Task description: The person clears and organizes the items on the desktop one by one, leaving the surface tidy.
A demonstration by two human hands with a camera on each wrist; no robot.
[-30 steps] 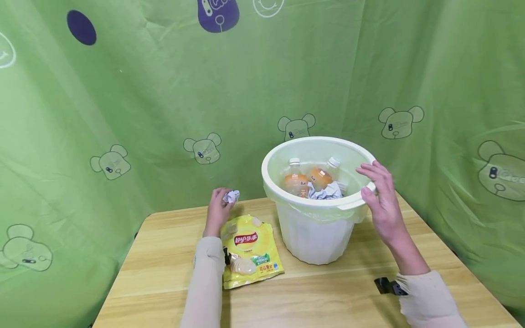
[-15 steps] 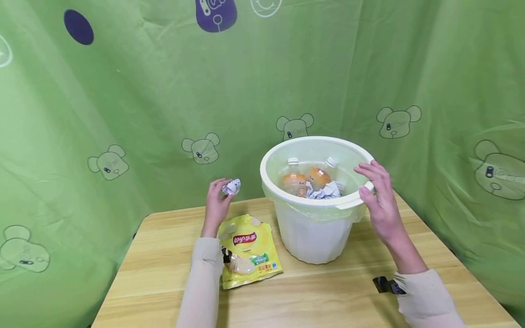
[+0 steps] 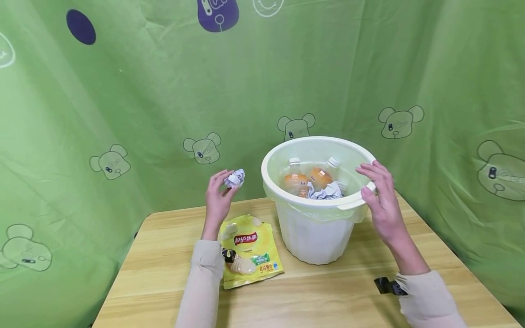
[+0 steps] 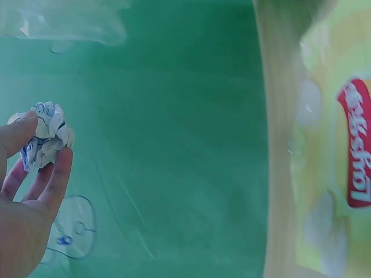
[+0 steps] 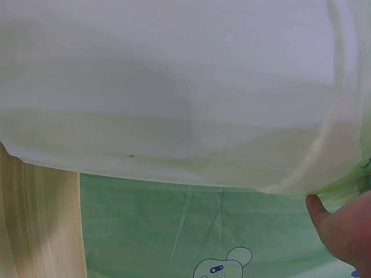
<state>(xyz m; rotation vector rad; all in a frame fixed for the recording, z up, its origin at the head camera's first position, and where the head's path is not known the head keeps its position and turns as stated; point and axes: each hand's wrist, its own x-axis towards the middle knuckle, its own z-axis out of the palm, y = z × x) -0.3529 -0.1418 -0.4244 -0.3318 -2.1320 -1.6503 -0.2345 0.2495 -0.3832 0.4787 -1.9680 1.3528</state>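
My left hand (image 3: 218,200) pinches a crumpled paper ball (image 3: 235,178) between thumb and fingers, in the air above the table's back edge. In the left wrist view the white paper ball (image 4: 47,136) shows dark markings. Below that forearm lies a yellow Lay's chip bag (image 3: 262,241), flat on the table. To its right stands a white trash bin (image 3: 313,241) with a pale green liner. My right hand (image 3: 384,207) holds the bin's right rim, thumb and fingers about the edge. Two clear bottles with orange labels (image 3: 296,180) and crumpled paper (image 3: 326,192) are inside the bin.
The wooden table (image 3: 164,273) ends at the back and both sides against a green curtain (image 3: 164,91) printed with bear heads. Black straps with small devices (image 3: 389,286) sit at the wrists.
My left hand has lifted the paper ball up from near the table's back edge and slightly to the right. My right hand stays at the bin's rim.
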